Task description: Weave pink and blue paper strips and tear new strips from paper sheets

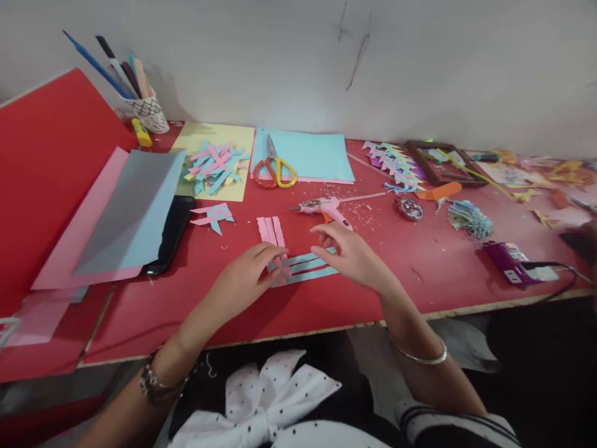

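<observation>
Pink paper strips and light blue paper strips cross in a small woven checkered patch on the red table. My left hand lies over the left side of that patch, thumb and fingers apart, partly covering the weave. Over the right ends of the blue strips is my right hand, its fingers spread with nothing held in them. Just beyond it lies a pink glue gun. A finished-looking small pink and blue woven paper piece rests to the left of my left hand.
Scissors lie on blue sheets; cut strips pile up on yellow paper. Stacked sheets cover a black device at left. A pen cup stands behind. A purple power box with cable sits right.
</observation>
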`<action>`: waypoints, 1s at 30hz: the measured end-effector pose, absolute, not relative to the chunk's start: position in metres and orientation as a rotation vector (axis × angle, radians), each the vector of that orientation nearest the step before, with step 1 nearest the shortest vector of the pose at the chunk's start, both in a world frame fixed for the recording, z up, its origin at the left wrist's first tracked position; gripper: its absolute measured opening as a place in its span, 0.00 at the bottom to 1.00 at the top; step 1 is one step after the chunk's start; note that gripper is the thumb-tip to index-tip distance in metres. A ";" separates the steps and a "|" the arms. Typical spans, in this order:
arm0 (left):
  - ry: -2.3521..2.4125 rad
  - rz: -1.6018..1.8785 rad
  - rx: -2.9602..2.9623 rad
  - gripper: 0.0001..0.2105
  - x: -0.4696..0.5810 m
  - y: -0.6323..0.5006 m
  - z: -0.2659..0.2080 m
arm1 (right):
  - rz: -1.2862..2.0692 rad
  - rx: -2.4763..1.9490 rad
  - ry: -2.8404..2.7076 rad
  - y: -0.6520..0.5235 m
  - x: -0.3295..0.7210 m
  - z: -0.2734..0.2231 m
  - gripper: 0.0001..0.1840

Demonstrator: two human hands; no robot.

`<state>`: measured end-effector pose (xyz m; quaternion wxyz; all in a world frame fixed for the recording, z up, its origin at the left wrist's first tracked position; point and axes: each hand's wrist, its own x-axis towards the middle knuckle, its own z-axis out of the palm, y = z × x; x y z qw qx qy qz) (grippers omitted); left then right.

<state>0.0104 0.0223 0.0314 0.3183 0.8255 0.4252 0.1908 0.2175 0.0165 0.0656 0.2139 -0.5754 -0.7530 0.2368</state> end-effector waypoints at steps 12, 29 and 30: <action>1.228 0.331 2.533 0.11 0.004 0.015 0.019 | -0.188 -1.599 -2.053 -0.020 0.237 0.037 0.14; 1.195 0.408 2.594 0.11 0.003 0.017 0.015 | -0.108 -1.907 -2.327 -0.034 0.199 0.016 0.22; 1.196 0.407 2.590 0.11 0.003 0.017 0.015 | -0.119 -1.927 -2.306 -0.034 0.201 0.016 0.22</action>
